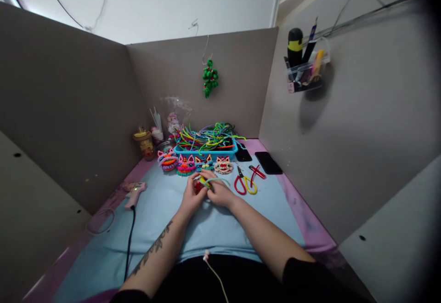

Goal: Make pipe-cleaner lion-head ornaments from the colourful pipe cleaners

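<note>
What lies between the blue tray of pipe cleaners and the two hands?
In the head-camera view, a pink-and-teal fuzzy animal head and a blue fuzzy animal head stand between the tray and the left hand and right hand.

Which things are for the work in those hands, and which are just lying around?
Probably for the work:
red-and-yellow piece, held by the left hand and right hand;
colourful strands in the blue tray;
scissors;
pink glue gun.

Probably just there:
dark phone on the right;
green hanging ornament;
brown cup.
</note>
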`<state>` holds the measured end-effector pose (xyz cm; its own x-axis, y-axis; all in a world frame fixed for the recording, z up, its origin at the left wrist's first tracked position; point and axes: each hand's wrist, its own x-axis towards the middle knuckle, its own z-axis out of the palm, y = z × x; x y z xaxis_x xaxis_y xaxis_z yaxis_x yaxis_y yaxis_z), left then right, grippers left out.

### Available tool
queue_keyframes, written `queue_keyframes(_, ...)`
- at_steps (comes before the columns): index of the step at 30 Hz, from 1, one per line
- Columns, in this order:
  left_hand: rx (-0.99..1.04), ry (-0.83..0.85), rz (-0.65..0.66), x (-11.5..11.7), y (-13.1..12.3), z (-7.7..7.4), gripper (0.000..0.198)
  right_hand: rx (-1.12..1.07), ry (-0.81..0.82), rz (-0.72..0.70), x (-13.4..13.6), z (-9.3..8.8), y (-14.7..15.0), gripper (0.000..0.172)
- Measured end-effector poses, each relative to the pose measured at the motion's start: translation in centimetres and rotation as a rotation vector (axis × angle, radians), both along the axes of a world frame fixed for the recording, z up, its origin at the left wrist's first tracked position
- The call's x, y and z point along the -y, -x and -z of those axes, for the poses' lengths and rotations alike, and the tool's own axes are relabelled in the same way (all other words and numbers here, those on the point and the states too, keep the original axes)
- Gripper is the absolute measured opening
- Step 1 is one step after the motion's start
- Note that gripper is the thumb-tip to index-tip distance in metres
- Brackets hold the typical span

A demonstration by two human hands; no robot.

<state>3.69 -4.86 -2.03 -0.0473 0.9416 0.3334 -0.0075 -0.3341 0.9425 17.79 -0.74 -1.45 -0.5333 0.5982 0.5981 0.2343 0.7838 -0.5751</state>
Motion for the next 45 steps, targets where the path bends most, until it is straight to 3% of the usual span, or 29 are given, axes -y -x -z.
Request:
queue_keyframes(5, -0.072, -0.002, -0.209, 0.1, 0.0, 0.1, 0.061, -0.018, -0.01, 0.047, -0.6, 0.3, 0.2, 0.053)
queue_keyframes(8, -0.004, 0.095, -0.367, 0.0, -0.1, 0.0, 0.058, -0.056, -0.031, 0.131, -0.8, 0.5, 0.2, 0.053)
queue_keyframes(10, 0.09, 0.218, -0.31, -0.2, -0.1, 0.0, 0.05, -0.075, -0.056, 0.171, -0.8, 0.6, 0.2, 0.053)
queue_keyframes(12, 0.212, 0.306, -0.136, -0.3, -0.2, 0.0, 0.042, -0.086, -0.085, 0.193, -0.7, 0.7, 0.3, 0.052)
queue_keyframes(14, 0.342, 0.324, 0.01, -0.4, -0.4, 0.0, 0.038, -0.105, -0.112, 0.203, -0.6, 0.9, 0.5, 0.05)
queue_keyframes(16, 0.434, 0.307, 0.061, -0.3, -0.5, 0.0, 0.037, -0.138, -0.119, 0.206, -0.6, 1.2, 0.9, 0.048)
queue_keyframes(24, 0.399, 0.284, -0.066, -0.8, -0.3, 0.5, 0.036, -0.18, -0.101, 0.222, -0.3, 2.0, 1.8, 0.04)
queue_keyframes(31, 0.287, 0.265, -0.148, -0.8, 0.2, 0.2, 0.038, -0.318, -0.02, 0.213, 0.8, 0.0, 0.9, 0.032)
queue_keyframes(36, 0.11, 0.264, -0.098, -0.3, -0.2, -0.4, 0.037, -0.351, 0.055, 0.186, 0.7, -1.0, 0.4, 0.015)
queue_keyframes(45, 0.079, 0.297, -0.054, -0.5, -0.3, 0.0, 0.035, -0.465, 0.227, 0.301, -0.5, -0.4, -0.4, 0.014)
